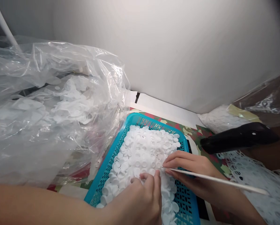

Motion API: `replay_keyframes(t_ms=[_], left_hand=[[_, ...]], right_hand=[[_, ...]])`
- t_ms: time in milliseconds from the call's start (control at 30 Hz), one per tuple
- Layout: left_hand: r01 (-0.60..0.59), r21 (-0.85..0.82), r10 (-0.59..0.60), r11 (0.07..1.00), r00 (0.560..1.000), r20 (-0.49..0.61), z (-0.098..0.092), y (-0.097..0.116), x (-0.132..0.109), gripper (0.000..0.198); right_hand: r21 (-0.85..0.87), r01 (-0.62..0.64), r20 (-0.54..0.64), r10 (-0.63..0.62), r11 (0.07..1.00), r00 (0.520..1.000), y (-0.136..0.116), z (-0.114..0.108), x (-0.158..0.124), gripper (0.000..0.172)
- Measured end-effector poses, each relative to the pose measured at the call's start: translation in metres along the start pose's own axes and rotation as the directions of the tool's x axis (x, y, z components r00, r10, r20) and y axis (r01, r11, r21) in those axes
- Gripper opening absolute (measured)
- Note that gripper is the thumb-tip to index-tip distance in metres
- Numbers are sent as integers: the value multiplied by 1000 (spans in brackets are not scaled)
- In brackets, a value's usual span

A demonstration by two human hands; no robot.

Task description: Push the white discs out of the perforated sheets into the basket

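Note:
A teal perforated plastic basket [132, 120] holds a dense layer of small white discs [140, 153]. My left hand [142, 197] rests on the near part of the pile, its fingertips among the discs. Whether those fingers grip any disc cannot be seen. My right hand [189, 168] lies just to the right, holding a long thin white stick [215, 180]. The stick's tip reaches the discs near my left fingers.
A clear plastic bag [60, 103] of white pieces lies left of the basket. Right of it are a black handled object [238, 137], a white bagged bundle [221, 118], and white eyelet lace [262, 184]. Camouflage-patterned cloth [196, 134] lies under the basket, with a white wall behind.

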State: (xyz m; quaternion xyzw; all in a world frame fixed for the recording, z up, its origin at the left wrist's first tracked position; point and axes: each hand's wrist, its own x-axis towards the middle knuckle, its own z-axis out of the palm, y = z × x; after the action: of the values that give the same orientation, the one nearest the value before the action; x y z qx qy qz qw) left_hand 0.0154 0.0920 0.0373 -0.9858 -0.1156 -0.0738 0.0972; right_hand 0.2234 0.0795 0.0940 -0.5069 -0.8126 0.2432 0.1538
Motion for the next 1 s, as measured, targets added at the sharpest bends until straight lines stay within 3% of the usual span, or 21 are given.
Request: replay_keyframes(t_ms=[667, 1000], left_hand=[[1, 7, 0, 1000, 999, -35, -2, -2, -1, 39], [-23, 35, 25, 999, 999, -47, -5, -5, -1, 36]], right_hand=[[4, 30, 27, -30, 1000, 999, 4, 12, 1, 17], [-193, 25, 36, -19, 981, 999, -1, 17, 1, 21]])
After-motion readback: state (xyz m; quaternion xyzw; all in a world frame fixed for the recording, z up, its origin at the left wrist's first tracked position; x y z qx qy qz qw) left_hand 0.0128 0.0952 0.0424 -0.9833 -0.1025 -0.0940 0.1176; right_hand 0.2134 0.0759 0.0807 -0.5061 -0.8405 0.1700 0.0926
